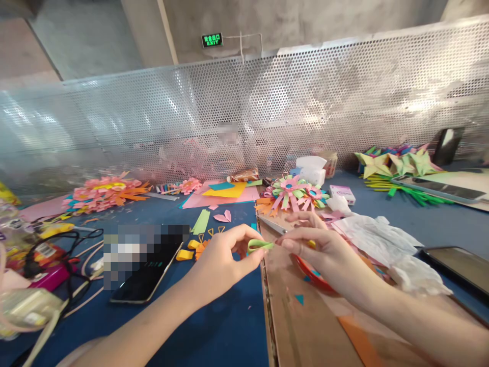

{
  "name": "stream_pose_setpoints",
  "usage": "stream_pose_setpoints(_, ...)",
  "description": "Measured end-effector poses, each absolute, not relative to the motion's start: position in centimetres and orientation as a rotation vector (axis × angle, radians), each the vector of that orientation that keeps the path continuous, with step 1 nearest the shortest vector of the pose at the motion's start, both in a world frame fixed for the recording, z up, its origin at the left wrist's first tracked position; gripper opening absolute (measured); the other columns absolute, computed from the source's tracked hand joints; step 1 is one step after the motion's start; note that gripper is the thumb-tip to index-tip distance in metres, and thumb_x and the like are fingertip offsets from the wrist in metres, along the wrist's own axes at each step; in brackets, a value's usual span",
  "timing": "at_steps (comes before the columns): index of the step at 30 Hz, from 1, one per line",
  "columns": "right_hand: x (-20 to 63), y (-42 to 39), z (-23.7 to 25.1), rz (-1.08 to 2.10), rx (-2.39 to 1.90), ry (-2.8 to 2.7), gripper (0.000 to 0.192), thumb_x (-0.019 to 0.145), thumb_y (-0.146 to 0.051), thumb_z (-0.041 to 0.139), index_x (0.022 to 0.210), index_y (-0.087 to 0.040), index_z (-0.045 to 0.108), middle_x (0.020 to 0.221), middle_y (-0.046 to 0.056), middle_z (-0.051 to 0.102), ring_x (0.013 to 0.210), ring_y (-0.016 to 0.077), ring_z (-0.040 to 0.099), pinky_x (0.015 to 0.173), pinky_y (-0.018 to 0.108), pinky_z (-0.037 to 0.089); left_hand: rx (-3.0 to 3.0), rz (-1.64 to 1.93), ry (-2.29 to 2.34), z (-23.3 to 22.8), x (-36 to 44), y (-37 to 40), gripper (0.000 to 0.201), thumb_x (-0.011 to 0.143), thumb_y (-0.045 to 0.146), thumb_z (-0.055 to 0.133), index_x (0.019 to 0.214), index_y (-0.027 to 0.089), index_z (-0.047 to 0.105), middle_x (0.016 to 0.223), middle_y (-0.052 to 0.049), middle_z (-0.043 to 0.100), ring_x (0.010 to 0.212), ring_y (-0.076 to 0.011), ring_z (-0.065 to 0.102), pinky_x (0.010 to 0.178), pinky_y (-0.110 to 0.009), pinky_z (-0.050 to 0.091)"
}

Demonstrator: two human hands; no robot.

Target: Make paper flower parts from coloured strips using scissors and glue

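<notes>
A light green paper strip point(256, 245), bent into a small loop, is pinched between the thumb and fingers of my left hand point(233, 255). My right hand point(317, 247) hovers just right of the loop with thumb and index finger drawn together; whatever is at their tips is too small to make out. Beneath the right hand, scissors with red handles point(319, 279) lie on a cardboard sheet point(290, 326), partly hidden. Left of my left hand are orange-yellow paper loops point(185, 254). Beyond it lie flat green paper strips point(200, 221) and a pink folded paper piece point(222, 216).
Paper flowers point(292, 191) and coloured sheets point(229, 192) lie toward the perforated metal panel point(191, 112). A phone point(153, 270) and tangled cables point(72, 255) are on the left. Crumpled tissue point(378, 237) and another phone point(458, 270) lie on the right.
</notes>
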State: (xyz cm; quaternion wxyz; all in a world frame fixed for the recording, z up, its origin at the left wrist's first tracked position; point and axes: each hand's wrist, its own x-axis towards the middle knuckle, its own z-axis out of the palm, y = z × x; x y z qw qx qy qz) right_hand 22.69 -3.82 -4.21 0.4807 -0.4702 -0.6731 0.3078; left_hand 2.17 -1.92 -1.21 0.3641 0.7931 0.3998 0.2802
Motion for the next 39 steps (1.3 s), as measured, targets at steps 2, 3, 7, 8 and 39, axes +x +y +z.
stream_pose_setpoints(2, 22.57, -3.98, -4.02, 0.98, -1.045, -1.47, 0.016, 0.08, -0.04, 0.062, 0.079, -0.026, 0.072, 0.12, 0.005, 0.051, 0.119, 0.0233, 0.041, 0.103, 0.043, 0.027, 2.046, 0.715, 1.03, -1.22, 2.19, -1.89, 0.012, 0.083, 0.032, 0.053, 0.086, 0.021, 0.058, 0.079, 0.001, 0.059, 0.075, -0.0149, 0.055, 0.071, -0.028, 0.046)
stream_pose_setpoints(3, 22.48, -4.07, -3.94, 1.126, -0.977, -1.38, 0.016, 0.08, -0.039, 0.062, 0.08, -0.026, 0.071, 0.117, 0.004, 0.054, 0.116, 0.0218, 0.045, 0.101, 0.041, 0.031, 2.048, 0.712, 1.033, -1.24, 2.19, -1.87, 0.012, 0.083, 0.032, 0.053, 0.086, 0.021, 0.058, 0.079, 0.001, 0.059, 0.075, -0.0149, 0.055, 0.071, -0.028, 0.046)
stream_pose_setpoints(7, 22.05, -4.37, -3.88, 1.453, -0.822, -1.2, 0.018, 0.083, -0.039, 0.059, 0.08, -0.022, 0.065, 0.082, 0.002, 0.063, 0.08, 0.0147, 0.058, 0.072, 0.026, 0.045, 2.057, 0.713, 1.038, -1.42, 2.17, -1.77, 0.011, 0.084, 0.032, 0.054, 0.087, 0.022, 0.057, 0.081, 0.002, 0.059, 0.077, -0.0148, 0.055, 0.072, -0.028, 0.045)
stream_pose_setpoints(8, 21.98, -4.39, -3.88, 1.431, -0.85, -1.203, 0.02, 0.083, -0.04, 0.059, 0.079, -0.021, 0.064, 0.077, 0.001, 0.062, 0.073, 0.0135, 0.057, 0.066, 0.024, 0.044, 2.057, 0.714, 1.037, -1.47, 2.16, -1.76, 0.011, 0.084, 0.032, 0.054, 0.087, 0.022, 0.057, 0.081, 0.002, 0.059, 0.077, -0.0146, 0.055, 0.072, -0.028, 0.045)
stream_pose_setpoints(39, 22.21, -4.8, -3.36, 0.654, -1.212, -1.815, 0.015, 0.087, -0.033, 0.054, 0.085, -0.027, 0.069, 0.084, 0.0, 0.048, 0.083, 0.015, 0.049, 0.079, 0.03, 0.038, 2.097, 0.7, 1.049, -1.56, 2.23, -1.91, 0.011, 0.083, 0.031, 0.054, 0.086, 0.021, 0.058, 0.08, 0.002, 0.059, 0.073, -0.0133, 0.053, 0.068, -0.026, 0.045)
